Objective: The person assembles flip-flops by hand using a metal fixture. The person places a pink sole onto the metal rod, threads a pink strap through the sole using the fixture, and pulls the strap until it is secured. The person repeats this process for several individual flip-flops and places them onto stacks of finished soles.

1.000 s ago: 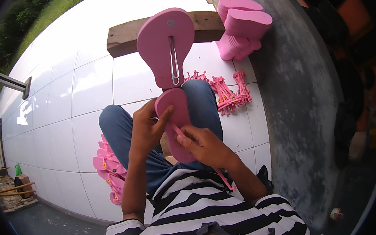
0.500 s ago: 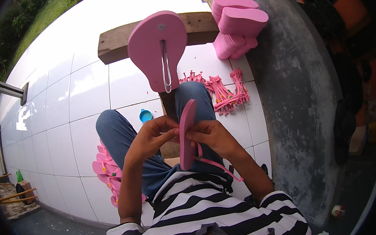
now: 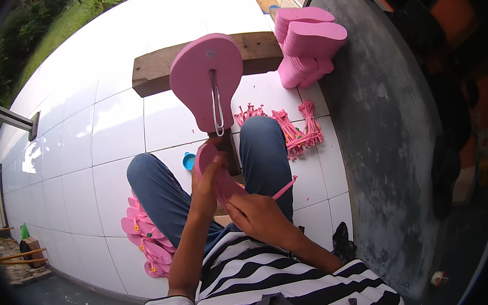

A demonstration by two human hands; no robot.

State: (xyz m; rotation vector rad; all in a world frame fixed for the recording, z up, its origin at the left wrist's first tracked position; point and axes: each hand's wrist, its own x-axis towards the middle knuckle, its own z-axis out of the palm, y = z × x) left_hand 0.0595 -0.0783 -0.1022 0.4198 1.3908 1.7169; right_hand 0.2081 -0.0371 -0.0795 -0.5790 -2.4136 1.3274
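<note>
Between my knees I hold a pink flip-flop sole [image 3: 224,182], tilted, with both hands. My left hand [image 3: 203,185] wraps round its far part, thumb on top. Against its near part presses my right hand [image 3: 260,215], fingers closed over the edge. A pink strap [image 3: 286,188] sticks out to the right past this hand; where it joins the sole is hidden. Just beyond my hands, a sole-shaped pink pad [image 3: 205,64] with a looped metal hook [image 3: 216,103] is fixed on a wooden stand [image 3: 152,74].
Several pink straps lie in bundles [image 3: 310,125] beyond my right knee. Stacked pink soles [image 3: 316,38] stand at the far right beside a grey ledge [image 3: 378,113]. A blue cup [image 3: 188,161] sits near my left knee. Strapped flip-flops [image 3: 147,232] are piled left of my leg.
The sole has moved left and away from me and tipped over. My left hand has shifted to its far part, my right hand nearer to me. The strap end now points up and right.
</note>
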